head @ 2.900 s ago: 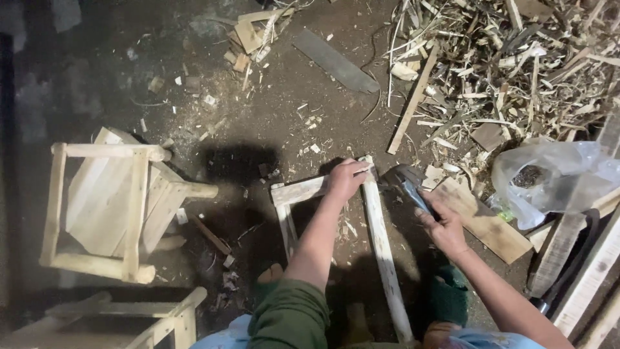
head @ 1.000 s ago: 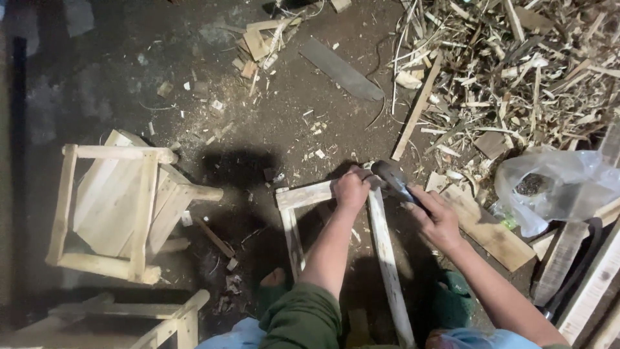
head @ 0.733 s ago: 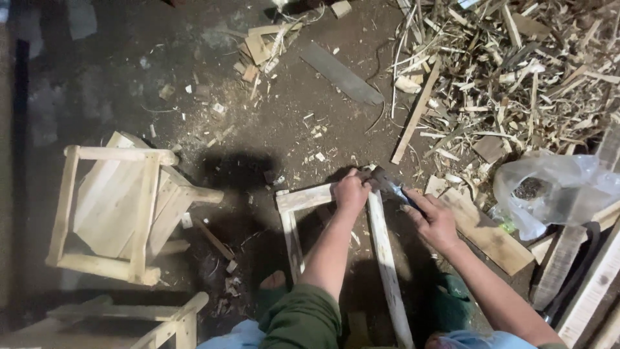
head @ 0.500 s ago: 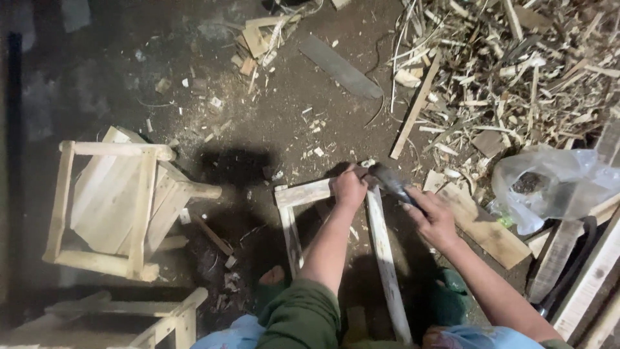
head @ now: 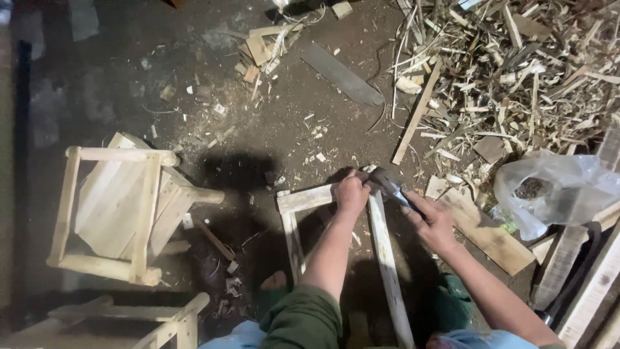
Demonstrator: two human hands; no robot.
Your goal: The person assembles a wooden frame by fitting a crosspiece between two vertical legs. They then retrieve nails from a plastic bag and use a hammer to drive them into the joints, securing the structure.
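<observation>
The left hand (head: 352,192) is closed over the top corner of a pale wooden frame (head: 303,200) that stands on the dirt floor (head: 271,136), near the middle of the floor and close to the person's knees. The frame has a short top rail and two long legs; the right leg (head: 386,258) runs down toward the lower edge of the view. The right hand (head: 434,223) is wrapped around the handle of a dark hammer-like tool (head: 386,184), and the head of this tool lies at the same corner, just beside the left hand; I cannot tell if it touches the wood. At the left side of the floor a finished wooden stool (head: 116,213) lies on its side, and part of another stool (head: 161,320) shows at the lower left edge. Toward the upper right corner there is a big heap of wood shavings and splinters (head: 516,71). A flat dark blade (head: 342,74) lies on the floor at the upper middle, near a thin wooden slat (head: 416,113). At the right edge a clear plastic bag (head: 555,190) rests beside a flat board (head: 484,232), and more planks (head: 594,284) lean in the lower right corner.
</observation>
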